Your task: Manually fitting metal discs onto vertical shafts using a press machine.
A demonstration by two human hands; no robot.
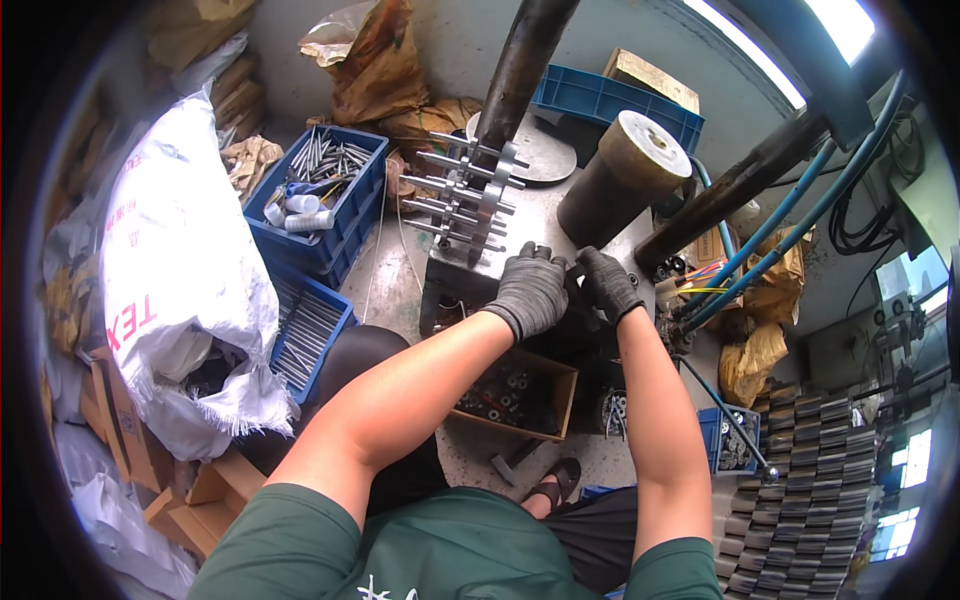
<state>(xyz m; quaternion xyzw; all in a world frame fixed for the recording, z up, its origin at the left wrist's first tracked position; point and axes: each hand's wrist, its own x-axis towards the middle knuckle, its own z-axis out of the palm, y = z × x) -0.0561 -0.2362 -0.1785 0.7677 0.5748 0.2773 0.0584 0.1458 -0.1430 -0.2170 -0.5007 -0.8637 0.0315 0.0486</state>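
Both my hands wear grey knit gloves and work close together at the front edge of a steel press table (545,212). My left hand (533,290) is closed, its fingers curled over the edge. My right hand (608,286) is closed beside it, with the fingertips pressed together. Whatever either hand grips is hidden by the gloves. Left of them, several metal shafts fitted with round discs (470,195) lie in a row on the table. Just beyond my hands stands a thick dark steel cylinder (625,175), upright between two slanting press columns.
Blue crates of metal rods (318,160) and a tray of thin rods (310,335) stand left, beside a white woven sack (185,260). A wooden box of small parts (520,395) sits under the table. Blue hoses (790,245) and a ball-ended lever (735,425) are on the right.
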